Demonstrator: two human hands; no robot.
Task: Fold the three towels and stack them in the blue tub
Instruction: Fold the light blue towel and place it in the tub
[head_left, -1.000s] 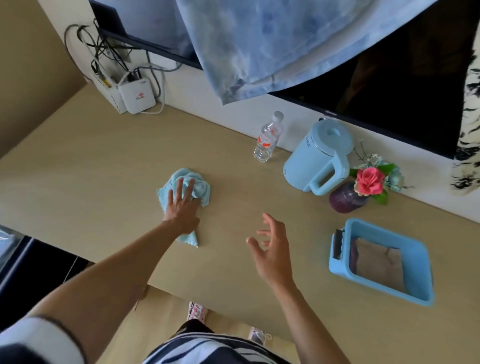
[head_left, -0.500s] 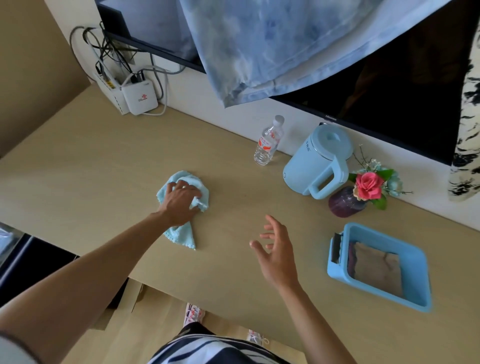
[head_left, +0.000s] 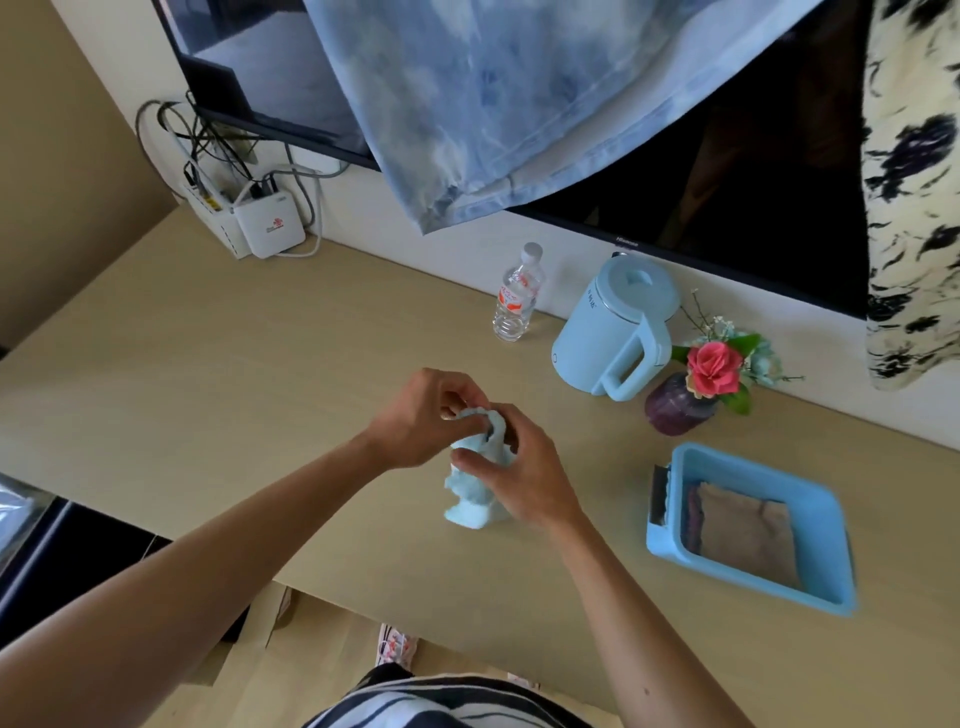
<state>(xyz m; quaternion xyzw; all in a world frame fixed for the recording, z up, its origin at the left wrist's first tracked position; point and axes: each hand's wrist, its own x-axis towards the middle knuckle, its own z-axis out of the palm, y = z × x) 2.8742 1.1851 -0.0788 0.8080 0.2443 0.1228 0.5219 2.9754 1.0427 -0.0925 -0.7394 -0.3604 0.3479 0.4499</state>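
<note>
A small light blue towel (head_left: 470, 493) hangs crumpled above the middle of the wooden table (head_left: 208, 374). My left hand (head_left: 421, 415) pinches its top edge. My right hand (head_left: 511, 467) grips the same bunched top from the right side, and the towel's lower end reaches the tabletop. The blue tub (head_left: 821, 540) sits at the right of the table, apart from both hands. Inside it lies a folded brown towel (head_left: 743, 530) on top of a darker towel (head_left: 693, 514), of which only an edge shows.
A water bottle (head_left: 514, 299), a light blue kettle (head_left: 613, 332) and a purple vase with a pink flower (head_left: 685, 400) stand along the back wall. A white router (head_left: 267, 231) with cables sits back left. Cloth (head_left: 519, 104) hangs over the television above.
My left hand lifted the light blue towel off the table and carried it right toward the middle. My right hand came in and took hold of its top edge.
</note>
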